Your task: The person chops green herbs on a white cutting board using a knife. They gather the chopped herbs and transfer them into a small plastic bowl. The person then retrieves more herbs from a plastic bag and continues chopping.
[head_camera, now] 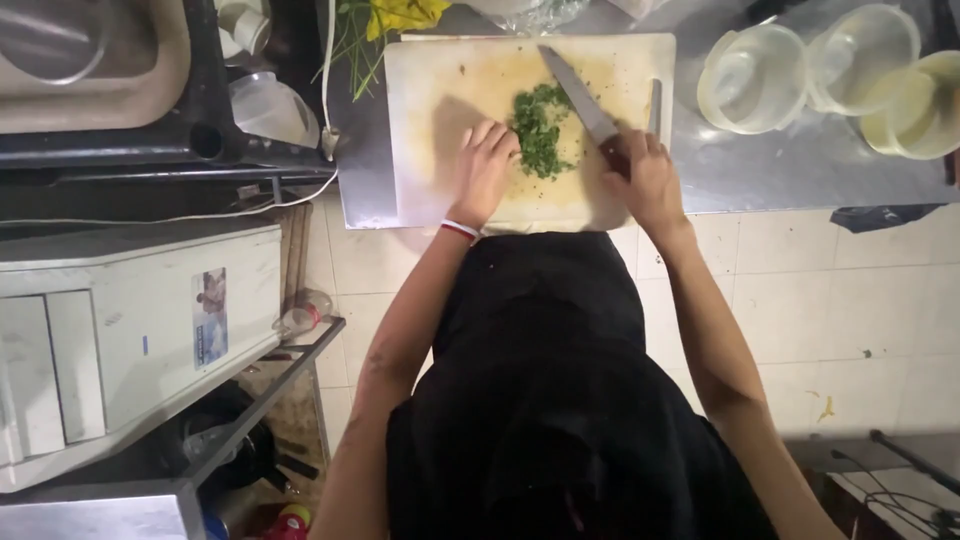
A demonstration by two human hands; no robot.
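Head cam, looking straight down. My read: chopped herbs [540, 132] sit in a small green pile at the centre of the white cutting board [430, 90], which lies at the near edge of the steel counter [760, 165].

Right hand [648, 180] is closed round the handle of the knife [580, 95]; blade runs diagonally up-left across the board, edge resting against the pile's right side. Left hand [483, 170] lies on the board, fingers curled, fingertips touching the pile's left edge, holding nothing. Red-and-white band [460, 230] on that wrist.

Handling judgement: herbs are light, soft, damp-looking, loose bits that will scatter and cling to blade and fingers. Nothing to grip as one piece; best gathered by pressing in from the sides, knuckles kept clear of the edge. Knife is stiff, sharp; handle only.

Around it: three clear plastic tubs [750, 75] at the counter's far right, unchopped greens with something yellow [385, 20] past the board's far-left corner.
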